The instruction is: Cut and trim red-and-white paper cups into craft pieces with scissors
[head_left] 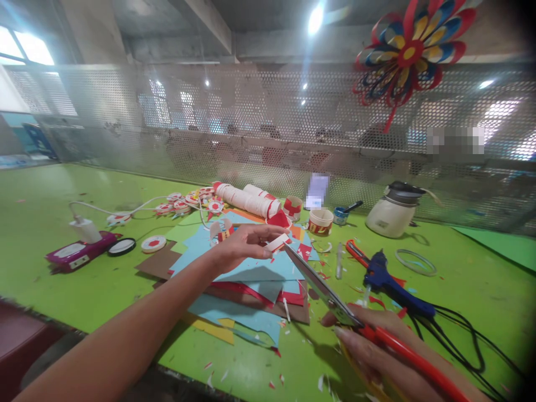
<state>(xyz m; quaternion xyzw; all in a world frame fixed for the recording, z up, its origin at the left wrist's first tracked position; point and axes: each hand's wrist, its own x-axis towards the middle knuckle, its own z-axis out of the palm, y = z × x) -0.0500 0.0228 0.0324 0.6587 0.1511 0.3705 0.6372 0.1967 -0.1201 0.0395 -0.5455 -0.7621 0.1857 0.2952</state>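
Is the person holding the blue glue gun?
No, the glue gun lies on the table; the right hand holds scissors.

Head camera (sole view) faces forward, downward; close above green table (37, 206)

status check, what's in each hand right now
Left hand pinching small red-and-white paper piece. Right hand shut on red-handled scissors, blade tips at the piece. Blue glue gun beside the blades, apart.

One pair of scissors (318, 287), one glue gun (389, 282), two banded cups (320, 220) — rosettes (180, 204) perhaps seven, blurred together.
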